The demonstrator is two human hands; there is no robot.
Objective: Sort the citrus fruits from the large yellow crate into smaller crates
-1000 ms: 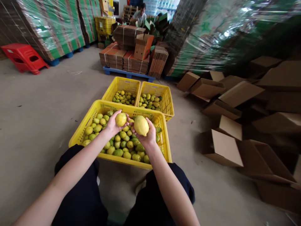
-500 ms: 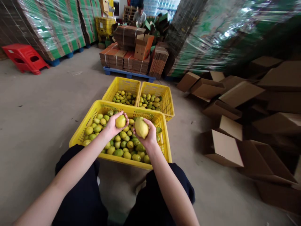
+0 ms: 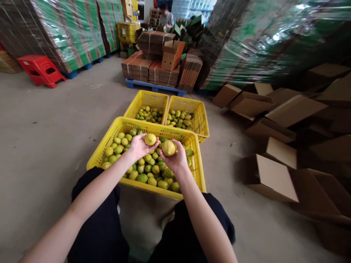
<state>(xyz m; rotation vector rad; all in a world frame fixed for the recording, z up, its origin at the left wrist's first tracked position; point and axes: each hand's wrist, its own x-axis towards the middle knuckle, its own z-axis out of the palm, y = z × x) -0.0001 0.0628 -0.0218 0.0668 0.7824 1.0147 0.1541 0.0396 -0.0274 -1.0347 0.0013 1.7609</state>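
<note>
My left hand (image 3: 140,147) holds a yellow lemon (image 3: 150,139) between thumb and fingers, palm turned up. Beside it, my right hand (image 3: 177,159) is closed around a larger, paler lemon (image 3: 169,148), whose pointed end faces me. Both hands are raised over a wide yellow crate (image 3: 201,170) that stands between my knees. Yellow and green lemons (image 3: 142,178) cover its bottom; my hands and forearms hide some of them.
Two smaller yellow crates (image 3: 207,120) with lemons adjoin the far side. Open cardboard boxes (image 3: 276,179) lie in a heap at right. Behind stand flattened cartons on a blue pallet (image 3: 155,87), and a person (image 3: 166,20). A red stool (image 3: 41,69) is at far left.
Both lemons have been turned in my hands, the right one now with its tip toward me. My view has swung slightly left, so the surroundings sit further right.
</note>
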